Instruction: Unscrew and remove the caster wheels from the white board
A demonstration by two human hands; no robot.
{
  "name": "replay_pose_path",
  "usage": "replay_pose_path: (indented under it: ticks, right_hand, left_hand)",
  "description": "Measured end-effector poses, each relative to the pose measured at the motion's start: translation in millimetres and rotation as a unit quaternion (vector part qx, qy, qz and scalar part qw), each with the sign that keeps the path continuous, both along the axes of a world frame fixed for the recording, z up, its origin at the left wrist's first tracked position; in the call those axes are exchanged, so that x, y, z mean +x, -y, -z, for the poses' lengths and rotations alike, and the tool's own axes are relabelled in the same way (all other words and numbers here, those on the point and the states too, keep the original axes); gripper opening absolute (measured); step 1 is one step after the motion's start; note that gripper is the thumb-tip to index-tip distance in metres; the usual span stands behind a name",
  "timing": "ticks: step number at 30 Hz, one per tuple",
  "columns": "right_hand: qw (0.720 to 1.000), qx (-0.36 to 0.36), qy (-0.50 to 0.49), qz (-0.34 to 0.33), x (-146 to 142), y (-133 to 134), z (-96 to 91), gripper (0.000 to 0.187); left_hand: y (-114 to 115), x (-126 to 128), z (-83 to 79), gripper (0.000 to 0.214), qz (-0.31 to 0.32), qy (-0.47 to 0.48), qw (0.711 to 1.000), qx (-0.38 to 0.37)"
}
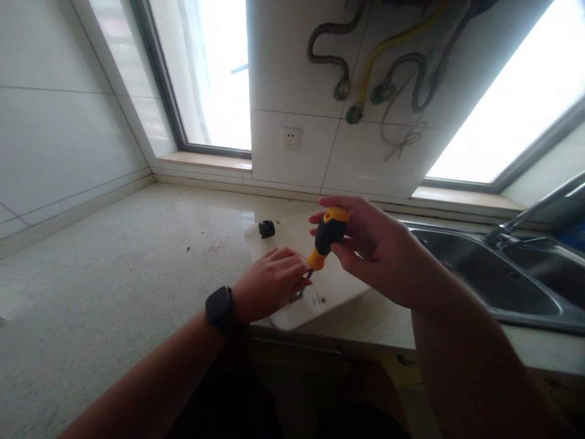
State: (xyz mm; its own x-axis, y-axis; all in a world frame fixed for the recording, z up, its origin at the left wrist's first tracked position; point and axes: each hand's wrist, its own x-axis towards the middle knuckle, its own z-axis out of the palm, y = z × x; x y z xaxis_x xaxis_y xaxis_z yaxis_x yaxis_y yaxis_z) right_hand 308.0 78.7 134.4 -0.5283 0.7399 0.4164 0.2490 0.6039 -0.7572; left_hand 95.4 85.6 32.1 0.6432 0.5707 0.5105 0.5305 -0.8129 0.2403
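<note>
My right hand [372, 244] is wrapped loosely round the orange and black handle of a screwdriver [331, 231]. The screwdriver tilts, its shaft running down to the fingertips of my left hand [274, 280]. That hand rests on a white board [338, 280] with rounded corners, its fingers closed near a small metal piece [297, 297] at the board's edge. The fingers hide the screwdriver's tip and whatever they pinch. A small black part [266, 228] stands on the board's far left corner. Beside the metal piece, a small round hole [323, 299] shows in the board.
The board lies on a speckled stone countertop [137, 262]. A steel double sink [498, 274] with a tap [503, 235] is to the right. Hoses [329, 59] and valves hang on the tiled wall above a power socket [291, 139]. Dark specks lie on the counter.
</note>
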Motion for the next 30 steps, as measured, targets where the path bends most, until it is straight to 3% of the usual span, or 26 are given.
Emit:
replay_pose_path:
  ticks: [7, 16, 24, 30]
  right_hand:
    - [0.995, 0.056, 0.021, 0.076, -2, 1, -1.9, 0.044]
    - [0.998, 0.041, -0.002, 0.036, -7, 3, -1.1, 0.058]
    - [0.999, 0.035, 0.013, 0.026, -14, 1, 1.2, 0.053]
    - [0.998, 0.025, 0.013, 0.057, -15, 2, 1.1, 0.067]
  left_hand:
    - [-4, 3, -8.3, 0.009, 0.013, 0.087, 0.991, -0.096]
    - [-1, 4, -5.3, 0.01, -0.047, 0.141, 0.98, -0.13]
    - [-1, 7, 0.5, 0.027, -0.077, 0.168, 0.975, -0.125]
    - [-2, 9, -1.0, 0.033, -0.074, 0.156, 0.979, -0.108]
